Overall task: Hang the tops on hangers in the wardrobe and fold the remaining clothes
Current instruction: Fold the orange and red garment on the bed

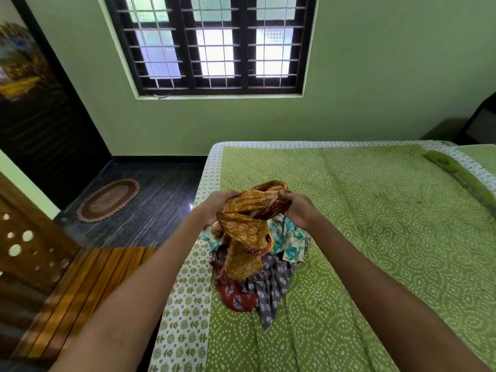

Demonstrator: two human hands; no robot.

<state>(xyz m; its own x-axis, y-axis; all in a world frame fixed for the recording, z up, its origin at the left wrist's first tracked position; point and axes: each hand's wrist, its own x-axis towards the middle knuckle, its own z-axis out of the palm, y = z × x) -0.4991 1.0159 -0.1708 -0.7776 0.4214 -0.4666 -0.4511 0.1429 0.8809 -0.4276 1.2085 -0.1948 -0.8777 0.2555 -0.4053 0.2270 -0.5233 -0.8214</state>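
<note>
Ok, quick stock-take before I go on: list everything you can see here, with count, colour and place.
mustard garment: one, mustard-yellow print, lifted above the pile, lower end hanging onto it
clothes pile: several pieces, grey, rust-red, white-teal prints, near the bed's left edge
bedsheet: one, green with white border, covering the bed
green cloth: one, rolled, far right of the bed
window: one, dark frame, barred, on the green wall
oval mat: one, brown, on the dark floor
wooden furniture: brown, left edge, holes in its panel
hands: left and right, both gripping the mustard garment
</note>
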